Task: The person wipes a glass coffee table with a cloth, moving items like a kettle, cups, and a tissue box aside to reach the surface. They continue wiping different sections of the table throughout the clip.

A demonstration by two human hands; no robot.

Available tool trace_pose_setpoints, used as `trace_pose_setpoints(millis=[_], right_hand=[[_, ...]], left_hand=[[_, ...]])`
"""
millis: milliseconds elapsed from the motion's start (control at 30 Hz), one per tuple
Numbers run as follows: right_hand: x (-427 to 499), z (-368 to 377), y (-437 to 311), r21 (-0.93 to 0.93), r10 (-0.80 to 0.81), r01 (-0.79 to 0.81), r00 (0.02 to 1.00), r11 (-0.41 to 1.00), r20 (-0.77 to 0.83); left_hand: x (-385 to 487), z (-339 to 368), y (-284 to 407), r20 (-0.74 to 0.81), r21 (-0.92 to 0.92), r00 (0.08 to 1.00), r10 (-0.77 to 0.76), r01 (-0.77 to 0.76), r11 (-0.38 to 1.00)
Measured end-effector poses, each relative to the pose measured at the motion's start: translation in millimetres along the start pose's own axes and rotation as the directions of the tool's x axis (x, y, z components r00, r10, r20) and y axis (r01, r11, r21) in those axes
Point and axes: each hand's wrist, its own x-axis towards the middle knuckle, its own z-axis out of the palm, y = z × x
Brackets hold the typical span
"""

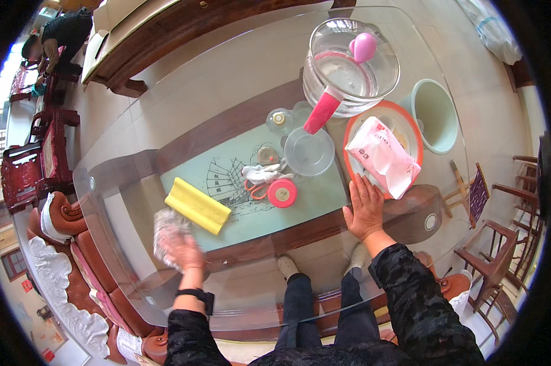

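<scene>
My left hand lies over a patterned cloth on the glass tabletop; hand and cloth are blurred. Just beyond the cloth is a folded yellow piece, its material unclear. On the right, my right hand holds nothing, its fingers stretched towards an orange-rimmed round tray. The fingertips reach the near rim, though I cannot tell whether they press on it. A pink and white soft tissue pack rests across that tray and hides part of its inside.
A large glass pot with a pink handle, a pale green bin, a clear plastic tub, a round pink-lidded container, orange-handled scissors and white gloves occupy the table. Another person bends over at far left.
</scene>
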Motion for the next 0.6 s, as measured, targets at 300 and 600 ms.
trace_pose_setpoints(millis=[300, 600], right_hand=[[0.7, -1.3, 1.0, 0.039, 0.025, -0.025, 1.000, 0.999, 0.013], [-0.4, -3.6, 0.4, 0.047, 0.059, -0.060, 0.998, 0.997, 0.020]], left_hand=[[272.2, 43.8, 1.4, 0.043, -0.134, 0.856, -0.516, 0.516, 0.846], [298.9, -97.3, 317.3, -0.055, -0.170, 0.980, 0.194, -0.200, 0.965]])
